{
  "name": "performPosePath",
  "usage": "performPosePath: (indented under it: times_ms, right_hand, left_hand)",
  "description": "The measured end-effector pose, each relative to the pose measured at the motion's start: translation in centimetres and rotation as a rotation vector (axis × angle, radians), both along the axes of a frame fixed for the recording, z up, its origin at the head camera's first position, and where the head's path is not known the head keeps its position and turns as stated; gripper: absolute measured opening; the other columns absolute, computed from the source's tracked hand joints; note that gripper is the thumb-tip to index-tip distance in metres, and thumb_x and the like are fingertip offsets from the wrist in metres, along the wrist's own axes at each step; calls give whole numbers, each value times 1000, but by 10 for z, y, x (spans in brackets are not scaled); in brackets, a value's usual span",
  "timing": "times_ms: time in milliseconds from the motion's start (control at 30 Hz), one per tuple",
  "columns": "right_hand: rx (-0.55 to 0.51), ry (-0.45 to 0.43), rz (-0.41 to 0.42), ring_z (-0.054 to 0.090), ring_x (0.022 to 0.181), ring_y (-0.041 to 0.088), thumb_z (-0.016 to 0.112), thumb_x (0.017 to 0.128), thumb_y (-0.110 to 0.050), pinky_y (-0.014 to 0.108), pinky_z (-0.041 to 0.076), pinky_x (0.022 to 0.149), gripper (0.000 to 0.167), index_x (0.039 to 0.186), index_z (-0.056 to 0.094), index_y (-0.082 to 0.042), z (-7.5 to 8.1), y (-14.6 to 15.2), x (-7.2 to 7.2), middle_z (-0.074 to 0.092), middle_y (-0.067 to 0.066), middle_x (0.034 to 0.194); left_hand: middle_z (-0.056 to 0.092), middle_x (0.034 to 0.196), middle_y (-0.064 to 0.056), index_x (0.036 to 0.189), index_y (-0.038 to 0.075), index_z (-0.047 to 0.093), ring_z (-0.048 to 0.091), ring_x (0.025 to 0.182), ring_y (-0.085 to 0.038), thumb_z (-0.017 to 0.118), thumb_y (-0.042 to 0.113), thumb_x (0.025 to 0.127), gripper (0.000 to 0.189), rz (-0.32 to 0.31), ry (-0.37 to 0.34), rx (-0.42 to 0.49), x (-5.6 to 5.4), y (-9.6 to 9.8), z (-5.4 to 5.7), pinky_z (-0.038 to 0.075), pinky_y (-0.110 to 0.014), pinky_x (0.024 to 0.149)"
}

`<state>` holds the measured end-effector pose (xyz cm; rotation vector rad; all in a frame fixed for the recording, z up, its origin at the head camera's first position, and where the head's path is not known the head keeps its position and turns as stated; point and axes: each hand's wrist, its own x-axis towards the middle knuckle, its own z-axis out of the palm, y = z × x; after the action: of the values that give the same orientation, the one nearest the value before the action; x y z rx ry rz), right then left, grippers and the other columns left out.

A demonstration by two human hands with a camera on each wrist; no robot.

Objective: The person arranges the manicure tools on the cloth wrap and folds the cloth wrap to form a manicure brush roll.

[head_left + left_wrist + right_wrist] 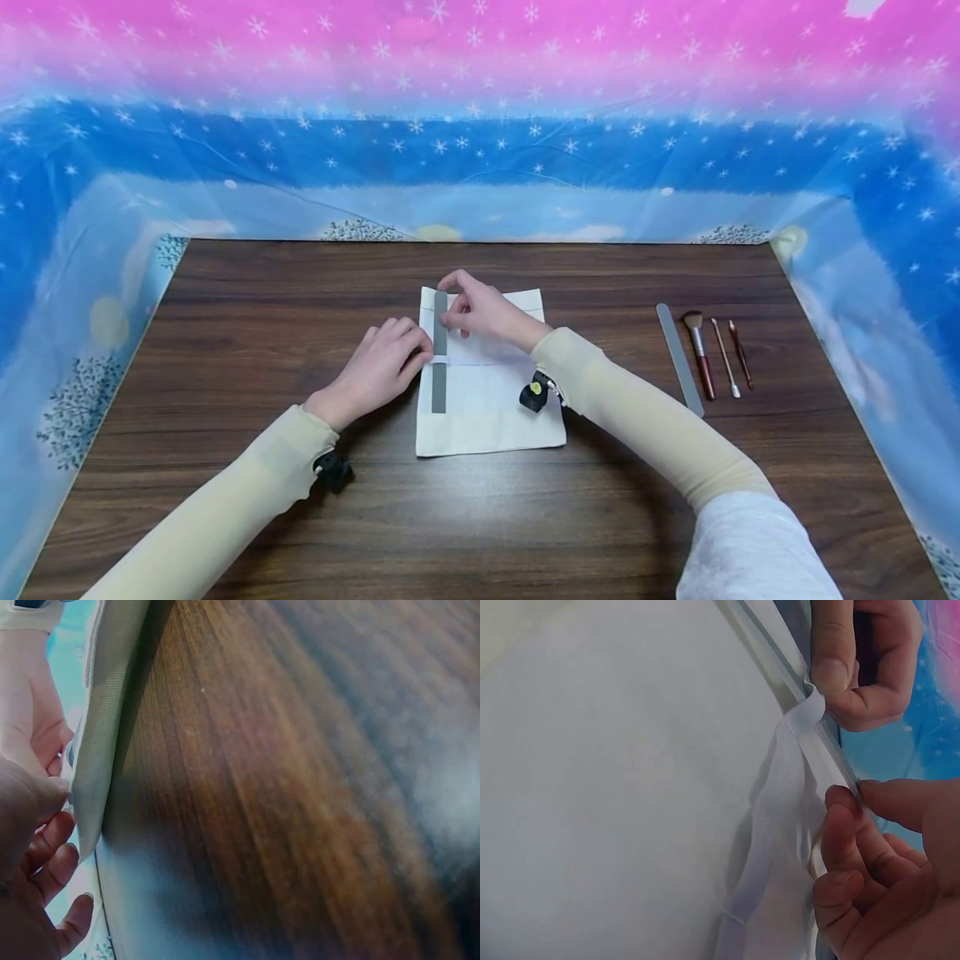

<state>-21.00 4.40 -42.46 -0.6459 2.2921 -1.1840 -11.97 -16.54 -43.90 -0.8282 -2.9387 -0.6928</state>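
Note:
A white cloth roll-up pouch (495,432) lies unfolded on the table, with a grey nail file (439,388) lengthwise along its left side. Around the file's middle passes a white elastic band (806,712). My left hand (381,364) is at the pouch's left edge and pinches the band between thumb and fingers. Higher up, my right hand (486,313) holds the upper part of the file, its thumb (900,802) on one side and fingertips on the other. In the left wrist view the pouch's edge (105,727) hides part of the grip.
To the right on the wooden table (600,517) lie a second nail file (678,358), a makeup brush (699,354), a thin tool with a pale tip (726,358) and a thin dark red tool (741,354). A snowflake-printed cloth (480,150) walls the back and sides.

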Motion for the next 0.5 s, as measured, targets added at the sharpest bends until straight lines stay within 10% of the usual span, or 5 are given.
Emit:
performPosePath:
  times_ms: [500]
  right_hand:
    - [11, 2, 28, 64, 70, 21, 64, 105, -16, 29, 46, 78, 44, 144, 44, -9, -3, 4, 10, 71, 6, 91]
  left_hand:
    - [63, 103, -4, 103, 11, 69, 55, 97, -26, 66, 16, 103, 6, 8, -13, -1, 0, 0, 1, 43, -49, 85]
